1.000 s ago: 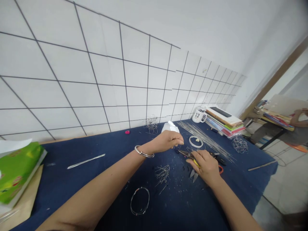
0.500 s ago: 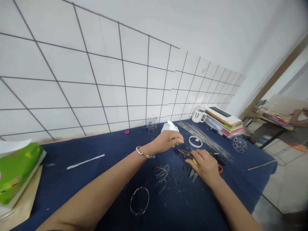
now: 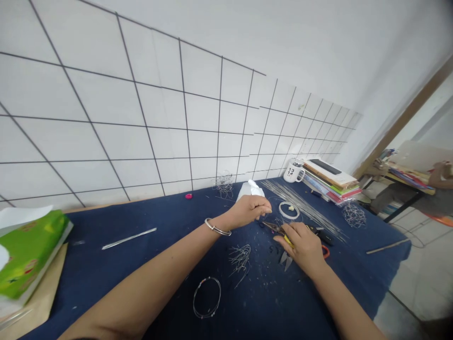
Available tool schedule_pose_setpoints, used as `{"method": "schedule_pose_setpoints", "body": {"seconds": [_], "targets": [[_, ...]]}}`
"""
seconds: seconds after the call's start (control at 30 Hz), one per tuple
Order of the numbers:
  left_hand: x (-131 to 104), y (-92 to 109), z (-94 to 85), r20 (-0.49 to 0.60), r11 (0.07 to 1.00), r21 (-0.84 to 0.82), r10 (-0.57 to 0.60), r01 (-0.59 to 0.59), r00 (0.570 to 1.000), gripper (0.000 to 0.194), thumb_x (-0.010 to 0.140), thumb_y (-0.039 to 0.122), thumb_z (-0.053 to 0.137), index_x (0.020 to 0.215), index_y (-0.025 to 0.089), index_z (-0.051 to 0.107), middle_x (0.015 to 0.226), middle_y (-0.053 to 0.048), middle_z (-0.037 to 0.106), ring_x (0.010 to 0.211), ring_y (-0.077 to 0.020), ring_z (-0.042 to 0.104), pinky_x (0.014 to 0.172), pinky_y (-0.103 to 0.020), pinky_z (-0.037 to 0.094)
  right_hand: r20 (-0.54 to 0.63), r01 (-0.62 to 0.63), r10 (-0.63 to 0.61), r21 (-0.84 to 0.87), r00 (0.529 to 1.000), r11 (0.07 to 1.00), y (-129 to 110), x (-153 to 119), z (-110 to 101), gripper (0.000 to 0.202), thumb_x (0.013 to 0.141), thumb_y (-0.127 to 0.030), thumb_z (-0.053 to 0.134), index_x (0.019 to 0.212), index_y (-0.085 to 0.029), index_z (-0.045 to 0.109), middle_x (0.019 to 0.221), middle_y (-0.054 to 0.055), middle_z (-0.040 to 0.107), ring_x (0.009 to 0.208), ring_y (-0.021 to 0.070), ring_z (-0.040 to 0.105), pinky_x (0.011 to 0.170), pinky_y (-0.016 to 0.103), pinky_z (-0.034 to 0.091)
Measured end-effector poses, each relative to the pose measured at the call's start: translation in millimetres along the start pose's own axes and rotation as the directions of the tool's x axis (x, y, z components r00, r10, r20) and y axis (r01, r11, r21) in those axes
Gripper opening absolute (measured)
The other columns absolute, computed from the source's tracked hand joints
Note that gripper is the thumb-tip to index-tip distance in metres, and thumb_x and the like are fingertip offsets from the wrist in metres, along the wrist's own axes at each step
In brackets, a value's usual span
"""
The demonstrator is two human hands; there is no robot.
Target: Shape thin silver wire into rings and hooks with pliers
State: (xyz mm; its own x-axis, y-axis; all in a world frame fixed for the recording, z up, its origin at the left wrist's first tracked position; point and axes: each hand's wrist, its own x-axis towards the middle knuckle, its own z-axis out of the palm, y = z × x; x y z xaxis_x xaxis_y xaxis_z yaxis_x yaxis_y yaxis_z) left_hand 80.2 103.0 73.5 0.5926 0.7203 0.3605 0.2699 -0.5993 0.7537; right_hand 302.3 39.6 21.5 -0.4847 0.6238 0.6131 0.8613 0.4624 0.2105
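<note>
My right hand [image 3: 300,243] is wrapped round pliers [image 3: 274,227] with yellow handles, their dark jaws pointing left. Just above the jaws, my left hand [image 3: 249,210] is closed in a pinch; what its fingertips hold is too small to make out. A silver bangle circles that wrist. Scissors [image 3: 286,259] with orange handles lie partly hidden beneath my right hand. Below my left hand sits a loose bunch of short bent wires [image 3: 239,259], and nearer me lies a thin wire ring [image 3: 207,297]. A white coil [image 3: 289,210] rests behind the pliers.
Long straight wires [image 3: 306,208] stretch across the back right, beside a white mug [image 3: 293,171] and stacked books [image 3: 331,177]. Wire tangles [image 3: 354,215] sit near the right edge. A green packet [image 3: 33,255] stands at left. Another person [image 3: 440,182] is at a far table.
The view has shifted slightly, so everything appears a little lower and to the right. Both hands keep nearly the same pose, with the pliers still in the right one.
</note>
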Motion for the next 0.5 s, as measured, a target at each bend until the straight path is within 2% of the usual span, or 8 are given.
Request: {"method": "schedule_pose_setpoints", "body": {"seconds": [0.17, 0.33, 0.5], "targets": [[2.7, -19.7, -3.1, 0.094, 0.987, -0.094, -0.123, 0.132, 0.988, 0.023, 0.080, 0.032, 0.044, 0.080, 0.014, 0.059, 0.061, 0.001, 0.054, 0.051, -0.0068, 0.048, 0.049, -0.018, 0.040, 0.067, -0.025, 0.024, 0.007, 0.997, 1.000, 3.0, 2.1, 1.9, 0.031, 0.080, -0.042, 0.051, 0.098, -0.017, 0.059, 0.083, 0.007, 0.057, 0.080, 0.0168, 0.052, 0.069, 0.026, 0.039], [5.3, -44.3, -8.7, 0.126, 0.959, -0.187, -0.192, 0.214, 0.973, 0.022, 0.078, 0.033, 0.048, 0.077, 0.013, 0.057, 0.060, 0.000, 0.054, 0.050, -0.0063, 0.048, 0.049, -0.018, 0.041, 0.025, -0.089, 0.089, 0.003, 0.996, 0.996, 10.9, 3.3, 4.9, 0.032, 0.081, -0.043, 0.049, 0.097, -0.017, 0.059, 0.086, 0.009, 0.056, 0.084, 0.0191, 0.051, 0.072, 0.029, 0.039], [5.7, -67.3, -3.7, 0.238, 0.931, -0.204, -0.252, 0.302, 0.938, 0.020, 0.076, 0.032, 0.051, 0.077, 0.013, 0.058, 0.057, 0.000, 0.054, 0.048, -0.0074, 0.051, 0.047, -0.019, 0.043, 0.027, -0.106, 0.106, -0.002, 0.994, 0.994, 14.2, 3.3, 7.2, 0.030, 0.081, -0.041, 0.047, 0.097, -0.018, 0.058, 0.087, 0.008, 0.056, 0.084, 0.0194, 0.051, 0.072, 0.029, 0.040]]}}
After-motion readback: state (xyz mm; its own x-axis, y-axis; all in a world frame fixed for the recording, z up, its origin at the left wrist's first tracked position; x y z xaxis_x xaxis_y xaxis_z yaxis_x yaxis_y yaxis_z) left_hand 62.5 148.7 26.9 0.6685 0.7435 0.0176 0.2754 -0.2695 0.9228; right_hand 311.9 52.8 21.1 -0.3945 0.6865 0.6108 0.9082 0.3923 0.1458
